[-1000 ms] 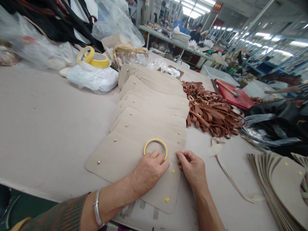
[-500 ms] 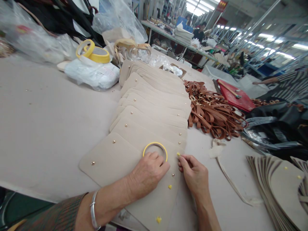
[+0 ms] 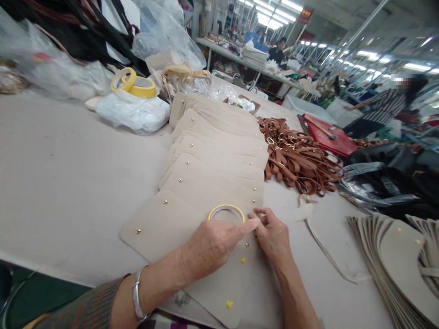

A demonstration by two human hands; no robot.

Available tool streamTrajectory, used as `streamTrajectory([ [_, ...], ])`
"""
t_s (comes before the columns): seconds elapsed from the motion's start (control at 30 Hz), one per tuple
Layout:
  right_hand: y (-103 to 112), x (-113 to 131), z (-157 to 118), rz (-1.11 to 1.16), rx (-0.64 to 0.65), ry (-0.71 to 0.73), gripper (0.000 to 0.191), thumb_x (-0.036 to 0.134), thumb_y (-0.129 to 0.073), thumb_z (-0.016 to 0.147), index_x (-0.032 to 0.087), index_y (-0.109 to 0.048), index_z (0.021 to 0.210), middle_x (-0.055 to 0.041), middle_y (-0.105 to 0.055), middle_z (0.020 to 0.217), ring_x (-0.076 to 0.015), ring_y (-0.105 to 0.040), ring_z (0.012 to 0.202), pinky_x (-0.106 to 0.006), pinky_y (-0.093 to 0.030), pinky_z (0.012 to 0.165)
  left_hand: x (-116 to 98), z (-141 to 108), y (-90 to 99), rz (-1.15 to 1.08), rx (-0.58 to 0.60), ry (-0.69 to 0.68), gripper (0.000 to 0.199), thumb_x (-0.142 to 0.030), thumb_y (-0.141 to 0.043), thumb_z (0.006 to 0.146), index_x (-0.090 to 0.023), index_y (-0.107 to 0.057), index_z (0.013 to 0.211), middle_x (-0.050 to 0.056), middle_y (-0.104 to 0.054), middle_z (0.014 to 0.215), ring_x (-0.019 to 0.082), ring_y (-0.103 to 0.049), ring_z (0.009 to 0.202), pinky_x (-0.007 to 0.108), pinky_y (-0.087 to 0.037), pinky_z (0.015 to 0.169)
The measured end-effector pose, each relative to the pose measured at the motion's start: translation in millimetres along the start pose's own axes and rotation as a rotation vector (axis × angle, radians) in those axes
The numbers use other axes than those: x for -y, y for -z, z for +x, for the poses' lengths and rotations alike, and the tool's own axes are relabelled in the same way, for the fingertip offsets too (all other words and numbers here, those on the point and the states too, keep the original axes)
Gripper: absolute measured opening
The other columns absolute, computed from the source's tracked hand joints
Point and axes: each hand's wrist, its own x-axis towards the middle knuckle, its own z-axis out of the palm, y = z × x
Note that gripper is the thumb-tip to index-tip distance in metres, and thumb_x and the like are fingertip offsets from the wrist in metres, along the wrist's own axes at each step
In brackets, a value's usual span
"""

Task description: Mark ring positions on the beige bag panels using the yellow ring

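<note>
Beige panels (image 3: 206,183) with small metal studs lie fanned out in an overlapping row on the table. My left hand (image 3: 214,242), with a bangle on its wrist, is closed on a yellow tape roll (image 3: 226,208) over the nearest panels, its index finger stretched towards my right fingertips. My right hand (image 3: 272,233) is pinched at the right edge of the panels, touching or nearly touching the left index finger; what it holds is hidden. Two yellow tape bits (image 3: 243,260) (image 3: 229,304) stick to the front panel.
Brown straps with metal rings (image 3: 298,157) are heaped at the right of the panels. More yellow rolls (image 3: 142,87) rest on a plastic-wrapped bundle at the back left. Stacked curved beige pieces (image 3: 394,265) stand at the right. A person in stripes (image 3: 384,103) is further back.
My left index finger has reached right to meet my right fingertips, and the tape roll has shifted slightly right. The yellow bit at my right fingertips is now hidden. The view has shifted a little.
</note>
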Motion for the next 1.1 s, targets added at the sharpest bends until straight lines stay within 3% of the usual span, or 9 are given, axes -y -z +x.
streamTrajectory([
  [0.1, 11.2, 5.1, -16.2, 0.184, -0.015, 0.041, 0.034, 0.042, -0.057, 0.085, 0.015, -0.064, 0.106, 0.0010, -0.063, 0.061, -0.0130, -0.057, 0.049, -0.024, -0.048, 0.049, -3.7, -2.5, 3.1, -0.041, -0.051, 0.024, 0.047, -0.017, -0.038, 0.098, -0.016, -0.026, 0.143, 0.003, -0.067, 0.087, 0.015, -0.064, 0.076, 0.026, -0.053, 0.067],
  [0.23, 22.0, 21.9, -42.0, 0.190, 0.005, 0.391, 0.016, 0.026, -0.058, 0.087, 0.020, -0.066, 0.099, -0.0059, -0.069, 0.089, -0.0151, -0.064, 0.074, -0.027, -0.054, 0.065, -9.9, -6.1, 4.1, -0.008, -0.055, 0.037, 0.044, -0.019, -0.039, 0.098, -0.014, -0.028, 0.140, 0.004, -0.068, 0.089, 0.017, -0.066, 0.074, 0.028, -0.054, 0.063],
  [0.33, 21.7, 30.6, -52.5, 0.133, 0.038, 0.582, 0.019, 0.013, -0.055, 0.087, 0.021, -0.064, 0.102, -0.0060, -0.068, 0.094, -0.0153, -0.065, 0.085, -0.027, -0.053, 0.075, -15.1, -8.7, 3.4, 0.020, -0.061, 0.026, 0.039, -0.020, -0.037, 0.098, -0.011, -0.031, 0.136, 0.005, -0.068, 0.088, 0.018, -0.067, 0.072, 0.029, -0.054, 0.062],
  [0.5, 13.8, 31.7, -60.0, 0.047, 0.024, 0.657, 0.016, 0.009, -0.050, 0.088, 0.020, -0.061, 0.093, -0.0024, -0.067, 0.080, -0.0127, -0.064, 0.073, -0.024, -0.051, 0.068, -23.3, -14.5, 4.6, -0.018, -0.044, 0.020, 0.031, -0.019, -0.036, 0.098, -0.013, -0.035, 0.129, 0.005, -0.068, 0.090, 0.018, -0.066, 0.075, 0.029, -0.053, 0.063],
  [0.67, 4.8, 30.8, -68.8, -0.042, -0.117, 0.653, 0.015, 0.009, -0.049, 0.085, 0.019, -0.060, 0.084, 0.0000, -0.062, 0.067, -0.0111, -0.059, 0.058, -0.022, -0.047, 0.058, -28.1, -19.1, 9.6, -0.074, 0.030, 0.101, 0.016, -0.017, -0.036, 0.097, -0.017, -0.049, 0.106, 0.003, -0.064, 0.082, 0.016, -0.064, 0.074, 0.026, -0.049, 0.063],
  [0.8, 0.0, 36.3, -75.7, 0.012, -0.166, 0.542, 0.012, 0.014, -0.053, 0.083, 0.019, -0.064, 0.083, 0.0001, -0.064, 0.067, -0.0109, -0.060, 0.058, -0.021, -0.047, 0.058, -29.9, -17.3, 13.9, -0.007, 0.011, 0.126, 0.019, -0.017, -0.035, 0.096, -0.018, -0.052, 0.087, 0.001, -0.059, 0.074, 0.016, -0.058, 0.065, 0.025, -0.044, 0.057],
  [0.9, -0.6, 37.4, -74.7, 0.213, -0.092, 0.231, 0.012, 0.023, -0.056, 0.082, 0.018, -0.063, 0.075, 0.0017, -0.062, 0.059, -0.0107, -0.057, 0.051, -0.020, -0.045, 0.050, -34.4, -15.8, 15.3, 0.029, -0.063, 0.051, 0.023, -0.016, -0.033, 0.095, -0.018, -0.052, 0.081, 0.000, -0.055, 0.068, 0.015, -0.053, 0.061, 0.025, -0.040, 0.053],
  [1.0, 2.7, 25.7, -66.7, 0.434, -0.018, -0.096, 0.023, 0.037, -0.060, 0.079, 0.017, -0.060, 0.068, 0.0033, -0.057, 0.050, -0.0105, -0.053, 0.044, -0.021, -0.043, 0.045, -37.7, -16.4, 14.4, 0.042, -0.072, -0.019, 0.022, -0.012, -0.034, 0.093, -0.017, -0.053, 0.083, 0.000, -0.053, 0.068, 0.014, -0.050, 0.060, 0.025, -0.040, 0.055],
  [1.1, 8.7, 6.1, -59.6, 0.487, 0.121, -0.245, 0.032, 0.046, -0.065, 0.075, 0.015, -0.062, 0.070, 0.0021, -0.058, 0.053, -0.0099, -0.052, 0.044, -0.021, -0.043, 0.045, -31.8, -18.0, 10.3, 0.168, -0.008, 0.001, 0.018, -0.014, -0.039, 0.094, -0.017, -0.053, 0.083, 0.001, -0.054, 0.071, 0.016, -0.050, 0.064, 0.027, -0.041, 0.058],
])
